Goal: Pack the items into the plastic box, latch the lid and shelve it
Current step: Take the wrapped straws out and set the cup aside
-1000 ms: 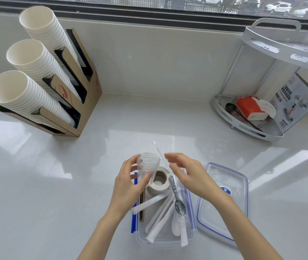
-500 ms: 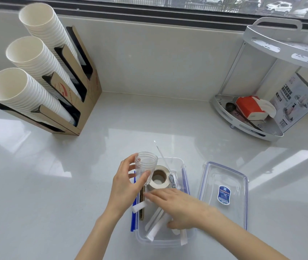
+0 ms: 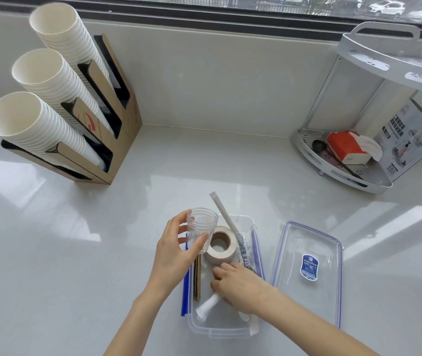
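A clear plastic box (image 3: 248,222) with blue latches sits open on the counter near the front. Inside lie a roll of beige tape (image 3: 221,244), wrapped white straws (image 3: 206,305), a wrapped spoon (image 3: 246,250) and brown sticks (image 3: 196,278). One long wrapped straw (image 3: 222,210) leans out over the far rim. My left hand (image 3: 176,255) grips a small clear cup (image 3: 201,231) above the box's left far corner. My right hand (image 3: 240,285) reaches down into the box with its fingers curled round the white straws. The clear lid (image 3: 307,268) lies flat to the right of the box.
A cardboard holder (image 3: 117,129) with three stacks of white paper cups stands at the back left. A white corner shelf (image 3: 343,165) at the back right holds a red tissue pack (image 3: 346,147) and a printed carton (image 3: 407,140). A window sill runs along the back.
My right hand has dropped from above the tape roll into the box and now gathers the straws toward its middle. The left hand still holds the cup in nearly the same spot.
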`<state>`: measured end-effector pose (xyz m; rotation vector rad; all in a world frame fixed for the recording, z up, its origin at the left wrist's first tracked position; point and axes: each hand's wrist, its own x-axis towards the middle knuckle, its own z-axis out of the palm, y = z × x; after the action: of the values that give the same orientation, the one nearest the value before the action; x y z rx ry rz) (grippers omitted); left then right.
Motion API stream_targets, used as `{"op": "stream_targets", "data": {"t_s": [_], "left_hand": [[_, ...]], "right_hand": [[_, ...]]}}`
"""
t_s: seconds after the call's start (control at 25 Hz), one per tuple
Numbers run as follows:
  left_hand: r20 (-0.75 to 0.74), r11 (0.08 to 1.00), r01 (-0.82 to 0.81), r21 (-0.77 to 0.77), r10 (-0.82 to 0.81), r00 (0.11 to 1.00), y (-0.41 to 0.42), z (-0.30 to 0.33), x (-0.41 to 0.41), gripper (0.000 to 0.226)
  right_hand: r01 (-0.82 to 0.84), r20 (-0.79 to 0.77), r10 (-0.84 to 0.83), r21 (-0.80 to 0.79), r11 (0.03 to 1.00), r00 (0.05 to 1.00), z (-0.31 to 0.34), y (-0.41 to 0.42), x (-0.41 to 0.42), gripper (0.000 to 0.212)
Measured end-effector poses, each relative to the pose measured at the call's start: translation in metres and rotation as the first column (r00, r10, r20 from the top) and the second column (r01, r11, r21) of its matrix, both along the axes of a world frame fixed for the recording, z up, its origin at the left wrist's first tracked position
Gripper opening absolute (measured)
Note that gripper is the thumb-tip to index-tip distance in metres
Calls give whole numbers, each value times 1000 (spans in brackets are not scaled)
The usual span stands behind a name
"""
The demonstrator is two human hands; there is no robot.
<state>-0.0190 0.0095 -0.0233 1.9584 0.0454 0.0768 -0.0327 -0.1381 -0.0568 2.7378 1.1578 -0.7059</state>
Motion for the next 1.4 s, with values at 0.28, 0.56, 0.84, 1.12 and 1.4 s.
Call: {"op": "stream_targets", "data": {"t_s": [0.28, 0.56, 0.84, 1.12, 1.4], "left_hand": [[-8, 997, -53, -47, 52, 999, 3, 1, 1, 48], [-37, 993, -70, -96, 67, 997, 4, 5, 1, 47], [-52, 995, -68, -78, 64, 997, 3, 3, 1, 48], [-71, 994, -68, -90, 62, 996, 3, 4, 2, 50], [-76, 995, -70, -69, 65, 995, 3, 4, 4, 51]], "right_hand": [[174, -23, -175, 286, 942, 984, 24, -17, 7, 26], [595, -356, -482, 564, 572, 801, 37, -40, 18, 31], [649, -630, -463, 748, -143, 624, 71, -36, 40, 36], [678, -477, -708, 735, 3, 521, 63, -21, 66, 21], [787, -269, -791, 486, 381, 549, 28, -4, 68, 20]]}}
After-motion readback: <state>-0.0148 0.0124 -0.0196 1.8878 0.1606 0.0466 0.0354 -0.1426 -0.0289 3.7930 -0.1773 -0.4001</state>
